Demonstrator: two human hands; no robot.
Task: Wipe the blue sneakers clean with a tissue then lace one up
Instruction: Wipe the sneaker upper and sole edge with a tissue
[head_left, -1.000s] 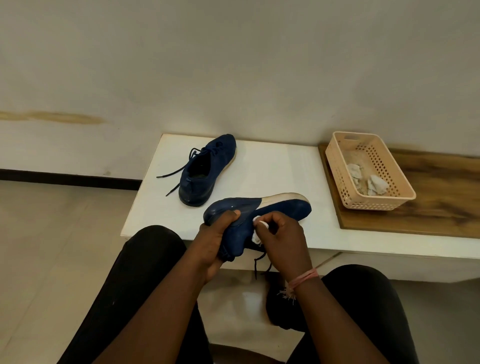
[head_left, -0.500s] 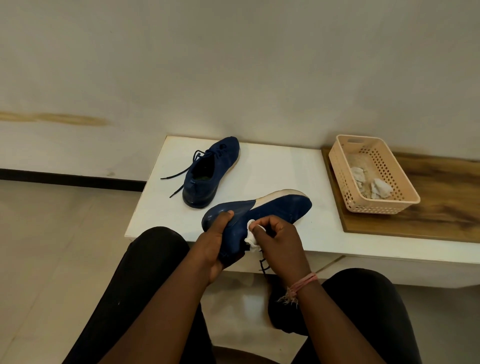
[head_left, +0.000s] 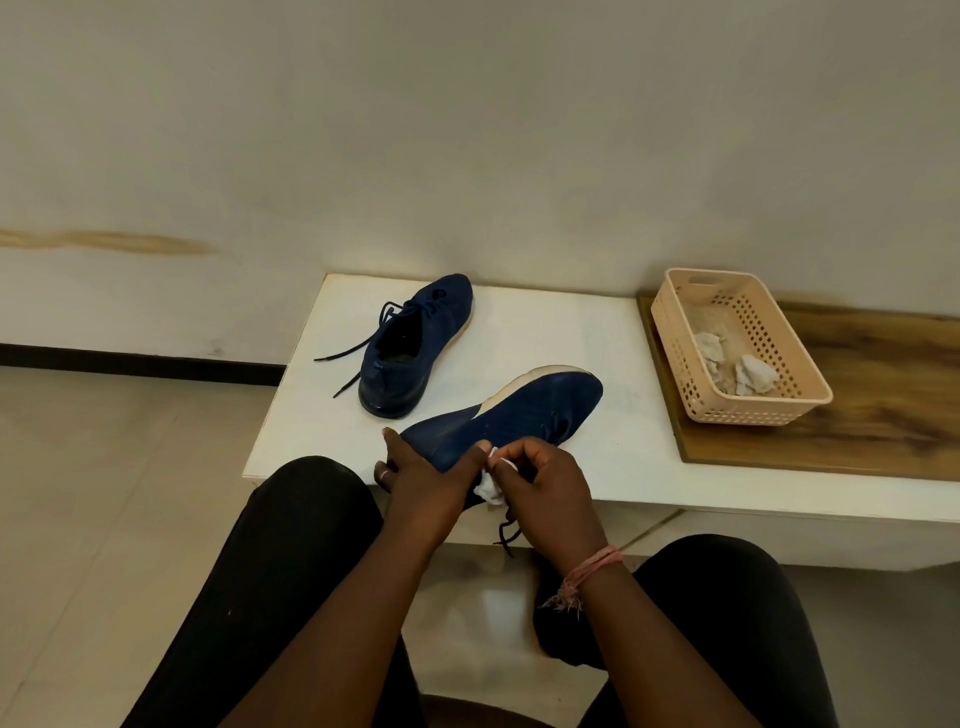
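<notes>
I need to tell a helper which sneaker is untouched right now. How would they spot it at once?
On the white table, look toward its far left corner by the wall. The blue sneaker there stands alone, upright, laces trailing left; no hand touches it.

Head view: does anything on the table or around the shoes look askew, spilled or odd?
Nothing spilled or damaged. The far blue sneaker stands upright with its laces undone and trailing over the white table. Two crumpled tissues lie in the peach basket. The wall bears a brownish streak.
</notes>
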